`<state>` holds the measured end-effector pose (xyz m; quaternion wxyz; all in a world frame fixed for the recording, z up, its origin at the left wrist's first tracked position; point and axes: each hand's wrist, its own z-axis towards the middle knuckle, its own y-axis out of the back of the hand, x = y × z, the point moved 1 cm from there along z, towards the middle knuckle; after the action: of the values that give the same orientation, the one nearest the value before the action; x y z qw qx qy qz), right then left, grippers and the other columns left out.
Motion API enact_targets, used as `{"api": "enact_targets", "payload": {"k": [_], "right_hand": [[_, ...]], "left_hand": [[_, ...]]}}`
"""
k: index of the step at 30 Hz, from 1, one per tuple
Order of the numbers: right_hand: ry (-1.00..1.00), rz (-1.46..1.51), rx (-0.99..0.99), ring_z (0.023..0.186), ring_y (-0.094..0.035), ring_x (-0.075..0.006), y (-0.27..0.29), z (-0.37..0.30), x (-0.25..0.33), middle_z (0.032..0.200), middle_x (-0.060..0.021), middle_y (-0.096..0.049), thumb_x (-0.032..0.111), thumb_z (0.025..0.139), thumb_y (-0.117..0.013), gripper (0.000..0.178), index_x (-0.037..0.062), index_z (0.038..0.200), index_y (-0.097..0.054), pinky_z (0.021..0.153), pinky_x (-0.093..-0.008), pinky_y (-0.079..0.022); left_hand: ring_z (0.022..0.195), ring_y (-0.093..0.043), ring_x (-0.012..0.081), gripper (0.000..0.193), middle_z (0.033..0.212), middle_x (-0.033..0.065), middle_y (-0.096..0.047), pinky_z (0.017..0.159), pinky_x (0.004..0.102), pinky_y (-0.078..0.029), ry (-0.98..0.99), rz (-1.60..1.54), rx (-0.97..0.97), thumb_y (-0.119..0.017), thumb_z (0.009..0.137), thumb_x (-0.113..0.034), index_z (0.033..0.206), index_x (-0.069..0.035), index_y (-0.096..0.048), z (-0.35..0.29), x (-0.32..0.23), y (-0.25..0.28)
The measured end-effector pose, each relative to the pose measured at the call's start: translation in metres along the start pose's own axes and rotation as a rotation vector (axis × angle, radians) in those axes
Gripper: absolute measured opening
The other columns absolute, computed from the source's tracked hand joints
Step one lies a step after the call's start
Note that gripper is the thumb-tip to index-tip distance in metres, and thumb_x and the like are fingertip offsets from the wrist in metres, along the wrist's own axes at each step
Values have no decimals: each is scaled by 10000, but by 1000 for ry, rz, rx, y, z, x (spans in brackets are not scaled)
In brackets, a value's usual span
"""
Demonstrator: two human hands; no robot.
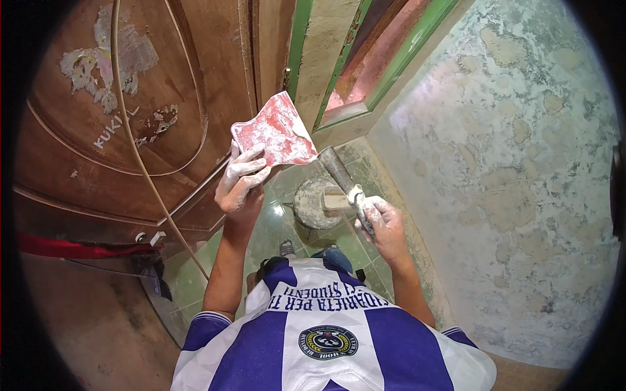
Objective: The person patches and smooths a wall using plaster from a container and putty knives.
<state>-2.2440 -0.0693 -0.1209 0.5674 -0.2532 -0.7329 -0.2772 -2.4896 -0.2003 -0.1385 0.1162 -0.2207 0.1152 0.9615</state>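
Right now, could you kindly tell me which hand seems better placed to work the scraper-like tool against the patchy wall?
Probably the right hand: it grips the scraper-like tool and is nearer the patchy wall. The left hand is farther off, holding the red, white-smeared sheet.

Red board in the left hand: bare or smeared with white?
Smeared: white patches lie across the red board, with red showing between them.

A thin red sheet [274, 132], four-sided and streaked with white paste, is slanting in the left hand [242, 182]. A dark grey tool [336, 171] (white-smeared mid-shaft) is sitting in the right hand [386, 228], its far end pointing toward the sheet's corner.
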Motion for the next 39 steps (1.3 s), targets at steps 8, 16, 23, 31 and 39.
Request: {"api": "enact_targets", "payload": {"k": [8,16,23,31,39], "right_hand": [[10,-150,-31,567,-476,-47,-3,12,-3,703,8,-602,188,951,-554,217,3,956,-666,504,-231,-376],[0,-31,-21,604,-483,-47,-1,40,2,687,27,-572,190,969,-530,226,-2,958,-648,536,-229,-385],[243,125,-66,765,-560,-84,-4,40,13,865,-1,-596,128,912,-621,165,-1,1009,-655,681,-251,-459],[767,-487,-309,865,-607,-243,4,42,15,982,-92,-590,-37,646,-773,405,65,1033,-707,716,-325,-492],[862,-552,-335,866,-607,-264,10,41,4,965,-88,-612,-34,613,-792,413,82,1002,-715,729,-372,-492]], "left_hand": [[989,-685,321,139,858,99,-668,1026,533,-441,-171,-137,124,-731,672,102,762,3,-693,1,10,-15],[1012,-681,326,126,865,102,-681,990,522,-477,-237,-224,304,-743,674,85,739,-11,-693,-13,4,-20],[790,-653,185,182,799,90,-671,1030,442,-450,418,-407,89,-697,675,168,728,-3,-663,-38,21,-31],[779,-653,125,195,870,62,-665,727,287,-569,1157,-733,-71,-712,804,53,970,-8,-629,-48,15,-28],[833,-667,140,233,953,73,-668,718,313,-589,1231,-866,-154,-701,839,-2,1046,-1,-595,-54,23,-27]]}}
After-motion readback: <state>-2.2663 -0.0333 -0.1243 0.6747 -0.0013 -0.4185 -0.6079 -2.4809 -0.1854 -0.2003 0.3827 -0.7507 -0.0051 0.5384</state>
